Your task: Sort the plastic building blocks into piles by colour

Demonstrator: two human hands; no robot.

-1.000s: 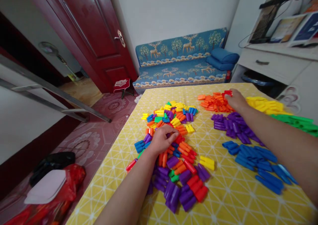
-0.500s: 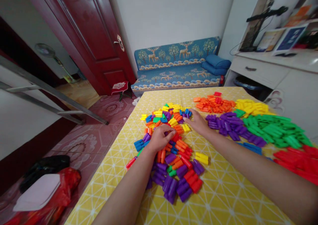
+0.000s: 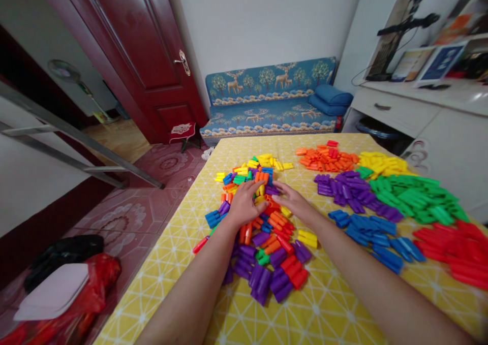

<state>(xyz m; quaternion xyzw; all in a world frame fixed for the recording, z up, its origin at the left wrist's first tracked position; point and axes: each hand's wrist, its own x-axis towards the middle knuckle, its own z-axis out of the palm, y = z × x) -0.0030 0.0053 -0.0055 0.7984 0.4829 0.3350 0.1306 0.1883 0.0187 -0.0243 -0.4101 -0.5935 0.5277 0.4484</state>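
Small plastic ribbed pieces in mixed colours lie heaped in a loose pile on the table, among them purple pieces (image 3: pixel 260 283) at its near end and orange pieces (image 3: pixel 281 223) in the middle. Over the pile's middle is my left hand (image 3: pixel 244 206), its thumb and fingers apart above red and yellow pieces. Facing it from the right edge of the pile, my right hand (image 3: pixel 294 204) has its thumb and index finger spread beside a few purple and red pieces (image 3: pixel 270 202). Neither hand visibly grips a piece. What lies under the left palm is hidden.
Single-colour heaps lie on the right: orange (image 3: pixel 324 159), yellow (image 3: pixel 385 164), purple (image 3: pixel 351 190), green (image 3: pixel 423 197), blue (image 3: pixel 368 230) and red (image 3: pixel 457 251). A patterned yellow cloth (image 3: pixel 152 304) covers the table. Beyond stands a blue sofa (image 3: pixel 267 116); a white cabinet (image 3: pixel 446 131) is at right.
My right hand has come left and nearer, toward my left hand, whose fingers have spread from a closer pinch. The blue heap, partly covered by my right forearm before, now shows.
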